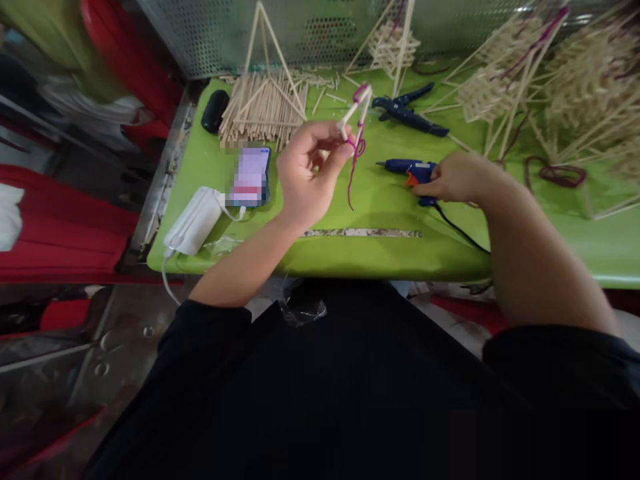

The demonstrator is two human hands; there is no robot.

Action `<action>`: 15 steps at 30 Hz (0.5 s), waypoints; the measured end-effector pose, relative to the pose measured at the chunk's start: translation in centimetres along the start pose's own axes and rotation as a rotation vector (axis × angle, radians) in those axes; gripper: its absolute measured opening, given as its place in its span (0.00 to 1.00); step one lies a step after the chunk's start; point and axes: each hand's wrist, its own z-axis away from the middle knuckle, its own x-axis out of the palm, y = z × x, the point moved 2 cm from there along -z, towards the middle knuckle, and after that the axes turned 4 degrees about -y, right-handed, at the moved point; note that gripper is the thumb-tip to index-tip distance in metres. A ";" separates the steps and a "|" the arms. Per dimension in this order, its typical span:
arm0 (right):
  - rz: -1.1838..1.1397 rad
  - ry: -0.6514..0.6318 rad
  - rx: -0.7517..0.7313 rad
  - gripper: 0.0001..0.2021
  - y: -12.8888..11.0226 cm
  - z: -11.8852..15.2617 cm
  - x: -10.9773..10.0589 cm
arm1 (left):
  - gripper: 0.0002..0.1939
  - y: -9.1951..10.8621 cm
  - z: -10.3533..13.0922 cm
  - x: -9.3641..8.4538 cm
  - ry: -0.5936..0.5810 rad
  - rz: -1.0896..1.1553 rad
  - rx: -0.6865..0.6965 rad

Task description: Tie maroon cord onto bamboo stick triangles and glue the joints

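Note:
My left hand pinches a small piece made of pale sticks above the green table. Purple yarn is wound on the sticks, and its loose end hangs below my fingers. To the right, my right hand is closed on a blue glue gun with an orange trigger. The gun's nozzle points left, towards the held piece but apart from it. Dark blue cutters lie just beyond the gun with their handles spread.
Behind my left hand are a stick pile and a triangular stick frame. A phone and white power bank sit left. Stick structures crowd the right. The green table's front edge is near my body.

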 end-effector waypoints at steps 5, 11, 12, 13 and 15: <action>-0.064 -0.211 0.136 0.22 0.9 -0.1 -1.6 | 0.29 0.1 -0.7 -0.5 -0.034 0.003 0.068; -0.875 -0.134 0.038 0.20 -3.3 -2.3 -3.1 | 0.14 -1.1 -1.6 -1.0 -0.084 0.140 0.193; -0.932 -0.171 0.012 0.18 -4.4 -2.7 -2.9 | 0.12 -1.7 -1.7 -1.1 -0.081 0.204 0.188; -0.960 -0.208 0.001 0.15 -5.5 -2.9 -2.6 | 0.12 -2.2 -1.7 -1.1 -0.087 0.260 0.156; -1.038 -0.176 0.024 0.12 -7.4 -2.8 -1.5 | 0.15 -3.0 -1.5 -1.2 -0.083 0.335 0.062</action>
